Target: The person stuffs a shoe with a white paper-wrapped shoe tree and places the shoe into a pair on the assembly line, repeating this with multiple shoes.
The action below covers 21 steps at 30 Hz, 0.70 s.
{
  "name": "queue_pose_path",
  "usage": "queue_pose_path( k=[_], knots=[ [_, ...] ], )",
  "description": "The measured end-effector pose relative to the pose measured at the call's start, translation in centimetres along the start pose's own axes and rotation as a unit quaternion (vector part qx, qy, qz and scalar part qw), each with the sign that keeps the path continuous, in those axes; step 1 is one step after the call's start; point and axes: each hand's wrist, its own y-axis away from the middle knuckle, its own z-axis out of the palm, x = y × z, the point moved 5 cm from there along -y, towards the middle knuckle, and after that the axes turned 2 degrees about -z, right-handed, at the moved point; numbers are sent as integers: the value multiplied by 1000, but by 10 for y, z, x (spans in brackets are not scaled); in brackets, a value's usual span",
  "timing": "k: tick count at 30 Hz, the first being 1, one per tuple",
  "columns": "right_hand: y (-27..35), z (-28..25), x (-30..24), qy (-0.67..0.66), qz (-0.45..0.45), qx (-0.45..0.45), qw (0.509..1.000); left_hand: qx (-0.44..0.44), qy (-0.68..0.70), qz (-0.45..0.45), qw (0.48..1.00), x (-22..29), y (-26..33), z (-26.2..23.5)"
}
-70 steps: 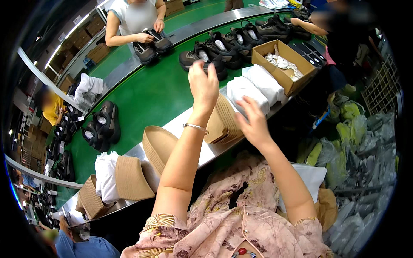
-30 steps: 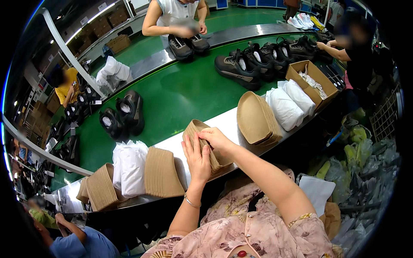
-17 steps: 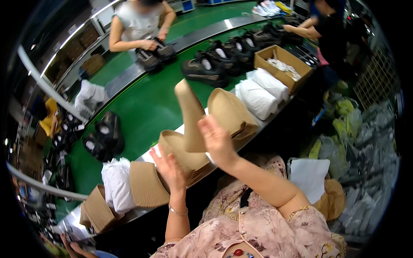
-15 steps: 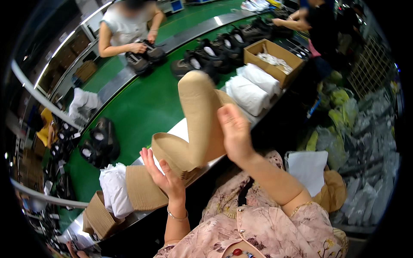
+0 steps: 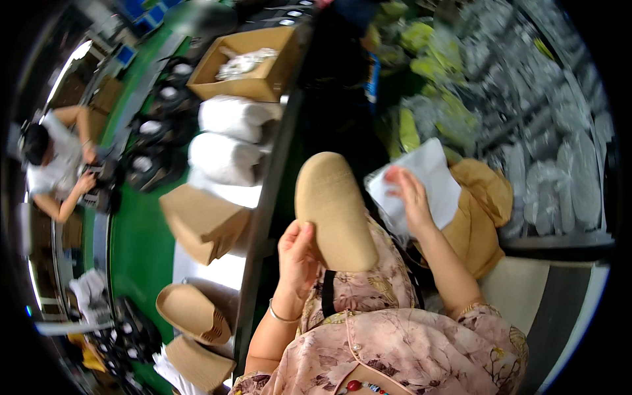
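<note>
My left hand [image 5: 298,258] grips a tan cardboard insert [image 5: 334,209] by its left side, thumb on the face. The insert is long with a rounded upper end, and it is held above my lap. My right hand [image 5: 413,203] is over a stack of white paper sheets [image 5: 442,187], fingers apart and slightly blurred; whether the fingertips touch the top sheet I cannot tell. Below those sheets bulges a brown paper bag [image 5: 484,217]. On the bench to my left lie a folded tan stack [image 5: 205,220], a nested stack of curved tan inserts [image 5: 187,309] and another tan stack [image 5: 197,362].
Two white wrapped bundles [image 5: 227,158] and an open cardboard box [image 5: 268,85] stand farther along the bench. Dark shoes [image 5: 153,164] line the green surface. Across it a person [image 5: 62,155] handles a shoe. At right, a crate holds grey plastic-wrapped pieces [image 5: 546,158].
My view has turned to the right. The insert has moved off the bench toward my lap, now in my left hand only. My right hand has let go and reached over the white sheets.
</note>
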Motion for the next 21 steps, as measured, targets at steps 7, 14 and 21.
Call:
queue_pose_path(
  k=[7,14,21],
  knots=[
    [-38,-128,180,541,-28,103,834,105,-8,-46,993,-46,-36,-47],
    [-76,-93,224,625,33,184,758,162,-25,-44,985,-43,-56,-56],
    [-70,-99,238,637,-15,206,743,164,-36,-62,984,-56,-70,-61]
  ],
)
